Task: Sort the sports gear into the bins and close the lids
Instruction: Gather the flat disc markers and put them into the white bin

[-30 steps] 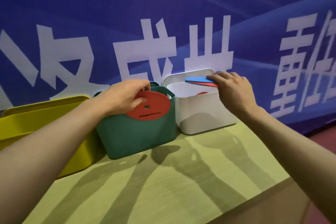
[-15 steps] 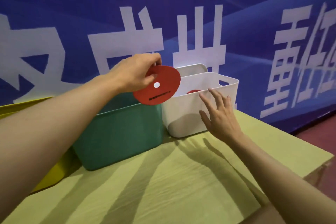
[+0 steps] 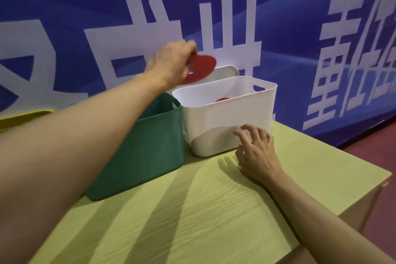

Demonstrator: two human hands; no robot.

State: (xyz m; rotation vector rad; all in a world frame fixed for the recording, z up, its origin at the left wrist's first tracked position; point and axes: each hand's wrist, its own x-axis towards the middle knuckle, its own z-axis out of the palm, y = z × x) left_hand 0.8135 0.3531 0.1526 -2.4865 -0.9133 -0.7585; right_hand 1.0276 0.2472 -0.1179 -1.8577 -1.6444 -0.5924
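Blue banner with large white characters fills the background. Below it, a pale green table carries three bins in a row.

Green bin: open at the top, contents not visible from this angle. White bin: stands just to its right, the two walls touching or nearly so (cannot tell which). It is open, with at least one red piece showing low inside. Its white lid leans upright behind it against the banner. Yellow bin: only an edge shows at far left, behind the left forearm.

Left hand: raised above the gap between the green and white bins, fingers curled round the near edge of a red disc. The disc is held nearly flat, tilted slightly, its free edge pointing right toward the white bin and overhanging that bin's back left corner.

Right hand: holds nothing, fingers loosely spread, fingertips at or just off the white bin's front wall near its base.

Assessment: the disc lies up and left of the white bin's opening. The left hand alone carries it, and a short move right and down should put it inside. Lids are not yet on.
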